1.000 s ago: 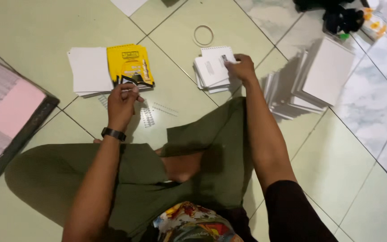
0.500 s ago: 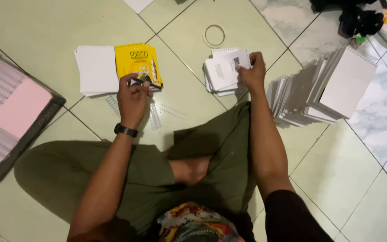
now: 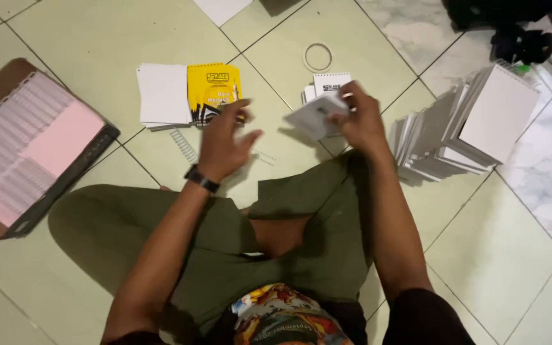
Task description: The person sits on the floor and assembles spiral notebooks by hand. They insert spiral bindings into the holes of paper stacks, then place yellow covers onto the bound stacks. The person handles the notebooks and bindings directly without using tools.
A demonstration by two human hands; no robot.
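Seated figure viewed from above; the torso and upper arms were cut off by the lower frame edge, and the olive trousers (image 3: pixel 225 255) hid the feet. The left hand (image 3: pixel 223 137), a dark watch (image 3: pixel 201 178) on its wrist, hovered with fingers spread and loose, grasping nothing; whether it touched anything beneath could not be told. The right hand (image 3: pixel 359 118) pinched a small white booklet (image 3: pixel 313 116), blurred and tilted, lifted just above the short white stack (image 3: pixel 330 86) on the floor. White spiral coils (image 3: pixel 184 145) lay on the tiles near the left hand, partly covered by it. Beyond stood a yellow-covered booklet (image 3: pixel 213 91), touching a pile of blank white sheets (image 3: pixel 163 94). At left an open brown box (image 3: pixel 7 89), cut off by the frame, held pale pink and white rows whose kind was hard to make out. At right a leaning row of white spiral notebooks (image 3: pixel 480 124) fanned out. Farthest lay a white ring (image 3: pixel 317 57) and dark, indistinct objects (image 3: pixel 519 38).
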